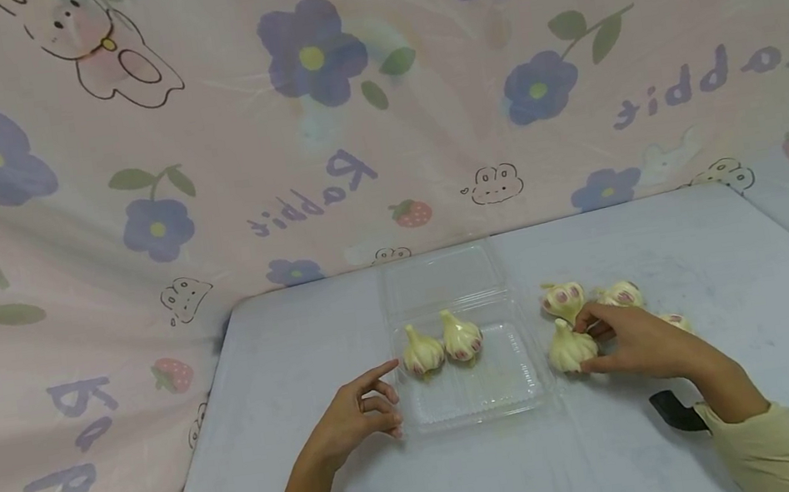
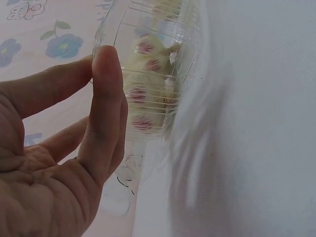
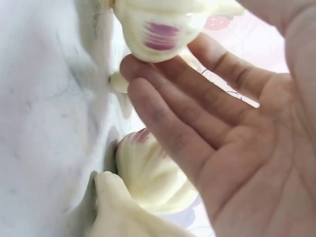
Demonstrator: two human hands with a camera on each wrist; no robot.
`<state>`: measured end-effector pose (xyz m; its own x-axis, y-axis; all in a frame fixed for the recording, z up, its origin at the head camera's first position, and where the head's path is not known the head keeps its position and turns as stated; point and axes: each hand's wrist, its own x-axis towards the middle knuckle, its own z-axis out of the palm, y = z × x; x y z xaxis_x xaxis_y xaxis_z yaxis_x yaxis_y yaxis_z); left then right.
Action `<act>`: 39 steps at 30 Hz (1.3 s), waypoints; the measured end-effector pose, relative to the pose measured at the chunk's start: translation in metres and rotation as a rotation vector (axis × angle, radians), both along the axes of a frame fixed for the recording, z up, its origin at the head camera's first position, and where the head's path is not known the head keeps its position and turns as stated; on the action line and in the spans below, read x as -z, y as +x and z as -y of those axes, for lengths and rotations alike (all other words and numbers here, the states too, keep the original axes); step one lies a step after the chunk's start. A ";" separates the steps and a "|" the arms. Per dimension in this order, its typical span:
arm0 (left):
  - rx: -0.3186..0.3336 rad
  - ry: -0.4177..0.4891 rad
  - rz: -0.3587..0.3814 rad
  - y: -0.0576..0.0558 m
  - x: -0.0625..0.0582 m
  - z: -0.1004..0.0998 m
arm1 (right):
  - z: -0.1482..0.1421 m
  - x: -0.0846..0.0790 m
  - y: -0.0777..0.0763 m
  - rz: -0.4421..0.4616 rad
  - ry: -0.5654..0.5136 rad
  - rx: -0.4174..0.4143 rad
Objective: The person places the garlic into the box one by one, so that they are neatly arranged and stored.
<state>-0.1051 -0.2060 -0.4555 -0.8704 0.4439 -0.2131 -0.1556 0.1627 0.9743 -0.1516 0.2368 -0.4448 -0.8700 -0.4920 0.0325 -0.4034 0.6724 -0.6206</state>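
Two pale garlic bulbs with purple marks, one on the left [image 1: 423,351] and one beside it [image 1: 463,337], stand in the back of a clear plastic box [image 1: 464,417]. My left hand [image 1: 360,410] is at the box's left side, fingers loosely bent, index fingertip right at the rim. In the left wrist view the bulbs show through the box's ribbed wall [image 2: 148,89]. To the right of the box my right hand [image 1: 635,338] holds a garlic bulb [image 1: 571,349] between thumb and fingers. In the right wrist view this bulb [image 3: 163,34] overlaps the fingertips.
Behind and around the right hand lie more garlic bulbs, among them one at the back [image 1: 564,300], another [image 1: 621,295] and a partly hidden one [image 1: 676,321]. The box's lid [image 1: 442,277] lies folded back toward the patterned curtain [image 1: 423,124] behind the white table [image 1: 288,353].
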 end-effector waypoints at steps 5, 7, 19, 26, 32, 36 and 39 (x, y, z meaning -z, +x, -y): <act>0.004 0.005 -0.003 -0.001 0.000 0.001 | 0.001 -0.003 0.000 -0.036 0.005 0.024; 0.001 0.005 -0.002 -0.001 -0.001 0.001 | 0.001 -0.003 0.000 -0.043 0.009 0.034; -0.003 0.017 0.029 0.005 0.001 0.000 | 0.000 0.003 0.002 -0.058 -0.012 0.056; -0.012 0.011 0.016 0.003 0.001 0.000 | 0.002 0.001 0.002 -0.128 -0.029 0.072; -0.010 0.014 0.011 0.001 -0.001 -0.001 | 0.001 -0.002 0.001 -0.168 -0.025 0.091; -0.015 0.008 0.015 0.001 -0.002 -0.001 | 0.001 -0.003 0.000 -0.205 -0.028 0.100; -0.017 0.012 0.019 0.001 -0.001 -0.001 | 0.000 -0.004 0.001 -0.224 -0.033 0.112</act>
<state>-0.1043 -0.2051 -0.4543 -0.8735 0.4321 -0.2245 -0.1768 0.1481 0.9730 -0.1504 0.2369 -0.4409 -0.8884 -0.3881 0.2450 -0.4572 0.7020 -0.5461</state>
